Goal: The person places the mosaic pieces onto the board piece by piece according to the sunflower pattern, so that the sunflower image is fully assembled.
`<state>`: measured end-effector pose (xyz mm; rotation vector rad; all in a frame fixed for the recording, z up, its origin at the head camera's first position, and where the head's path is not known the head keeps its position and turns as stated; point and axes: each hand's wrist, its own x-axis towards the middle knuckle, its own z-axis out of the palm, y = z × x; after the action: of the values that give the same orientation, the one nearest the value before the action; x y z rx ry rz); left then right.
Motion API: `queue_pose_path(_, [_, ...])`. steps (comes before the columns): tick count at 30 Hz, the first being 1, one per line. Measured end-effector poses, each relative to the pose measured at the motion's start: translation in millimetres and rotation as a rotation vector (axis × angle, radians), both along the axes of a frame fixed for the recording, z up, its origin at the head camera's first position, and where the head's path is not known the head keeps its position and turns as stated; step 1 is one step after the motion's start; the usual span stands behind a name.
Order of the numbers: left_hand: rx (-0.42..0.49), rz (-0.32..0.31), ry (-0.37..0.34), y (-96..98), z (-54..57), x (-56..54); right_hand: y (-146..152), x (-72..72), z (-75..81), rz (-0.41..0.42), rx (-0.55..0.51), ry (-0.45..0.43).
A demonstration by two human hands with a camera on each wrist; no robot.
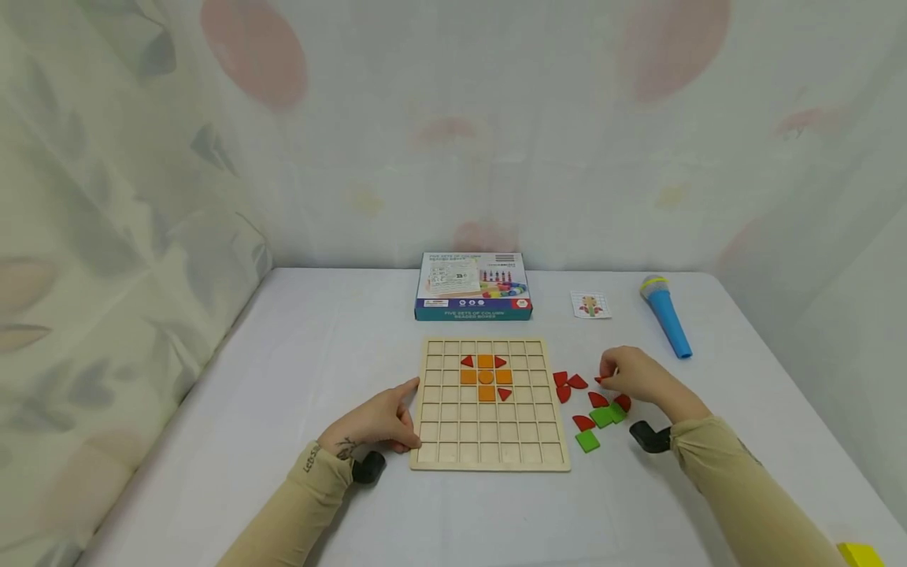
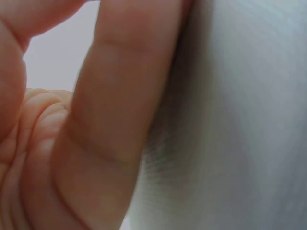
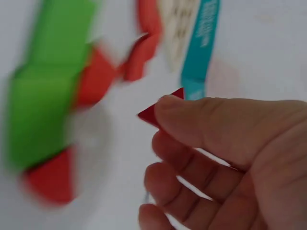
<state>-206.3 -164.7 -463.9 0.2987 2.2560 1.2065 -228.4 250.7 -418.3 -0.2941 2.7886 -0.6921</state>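
Observation:
My left hand (image 1: 372,419) rests at the left side of a wooden grid board (image 1: 441,432), its fingertips touching the edge. The left wrist view shows only close fingers (image 2: 115,96) and blurred white cloth. On the board, orange squares (image 1: 468,377) surround an orange circle (image 1: 485,377), with red triangles (image 1: 504,394) at three corners. Right of the board, my right hand (image 1: 641,376) pinches a small red triangle (image 3: 149,115) between thumb and index finger, above the table. Below it lie red quarter-circle pieces (image 1: 584,423) and green squares (image 1: 587,441).
A flat cardboard box (image 1: 473,313) stands behind the board. To its right lie a small picture card (image 1: 591,305) and a blue toy microphone (image 1: 669,321). A yellow object (image 1: 860,554) shows at the lower right corner. Patterned curtains (image 1: 453,157) border the white table (image 1: 340,331).

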Motion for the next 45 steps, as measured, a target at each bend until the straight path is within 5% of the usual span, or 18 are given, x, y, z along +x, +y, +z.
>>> queue_pose_path(9, [0.003,0.003,-0.007,0.6,0.3,0.8,-68.7,-18.6,15.9,0.170,-0.101,0.054])
queue_pose_path(17, [0.002,0.003,-0.009,1.5,2.1,0.7,-133.0,-25.1,10.6,0.338,-0.127,0.048])
queue_pose_path(22, [0.000,0.007,-0.017,2.5,2.8,-0.4,-157.7,-23.3,2.2,0.366,-0.070,0.040])
queue_pose_path(45, [0.015,0.003,-0.018,-0.3,1.8,-0.3,-179.0,-23.6,-11.6,0.496,0.111,0.172])
